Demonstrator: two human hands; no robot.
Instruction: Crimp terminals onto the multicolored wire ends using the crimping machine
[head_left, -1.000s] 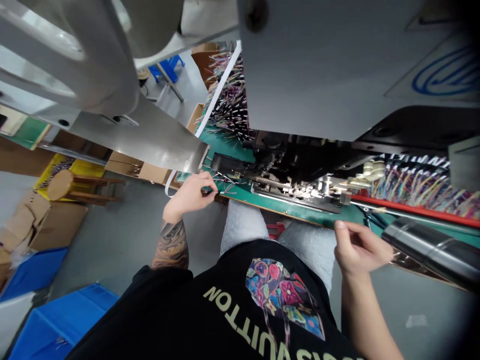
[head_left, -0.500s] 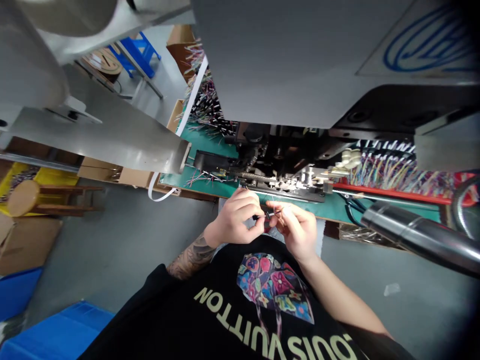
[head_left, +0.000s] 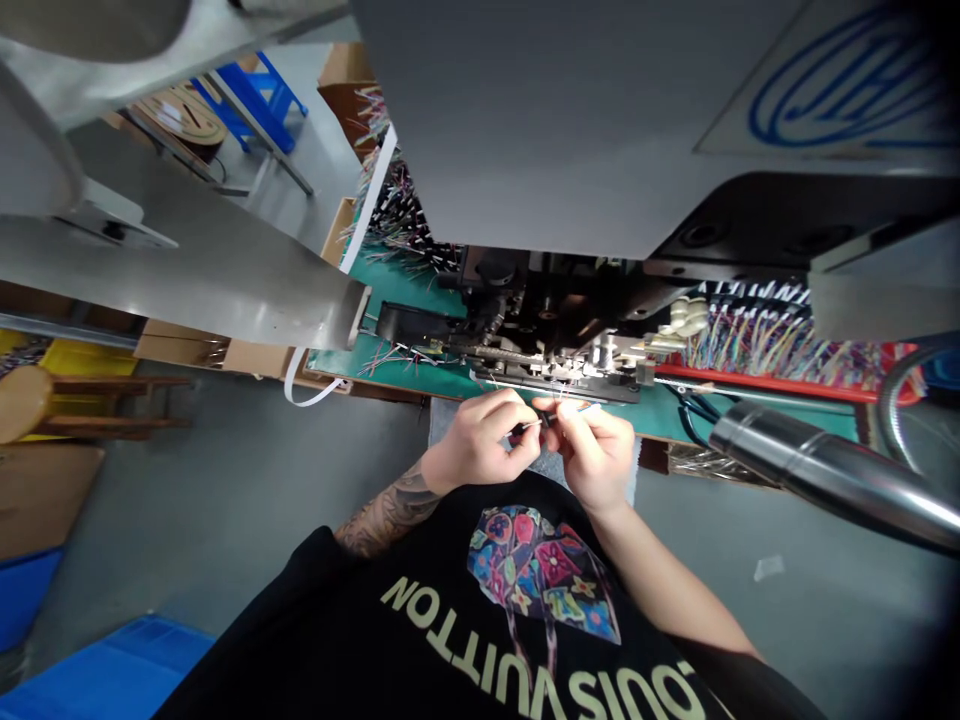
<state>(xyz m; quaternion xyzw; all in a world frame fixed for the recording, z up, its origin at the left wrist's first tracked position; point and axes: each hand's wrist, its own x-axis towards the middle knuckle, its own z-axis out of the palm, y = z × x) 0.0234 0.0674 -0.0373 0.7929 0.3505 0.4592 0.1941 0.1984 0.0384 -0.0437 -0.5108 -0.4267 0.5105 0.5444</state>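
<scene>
My left hand (head_left: 480, 440) and my right hand (head_left: 592, 450) meet just in front of the green bench edge (head_left: 450, 378), over my lap. Both pinch a small wire piece with a dark end (head_left: 541, 423) between their fingertips. The thin strands stick out between the two hands. Right behind them is the black and silver press mechanism (head_left: 547, 345) of the machine, under its big grey housing (head_left: 540, 120). Loose cut wires (head_left: 390, 355) lie on the bench to the left of the mechanism.
A red tray of coloured wires (head_left: 780, 350) sits at the right, and a bundle of wires (head_left: 397, 215) at the back left. A shiny metal tube (head_left: 817, 475) juts in at right. A wooden stool (head_left: 45, 405), cardboard boxes and blue bins (head_left: 127, 670) stand on the floor at left.
My left hand left the loose wires at the bench's left and came to the middle. My right hand moved in from the right. Both now pinch the wire piece, slightly nearer the mechanism.
</scene>
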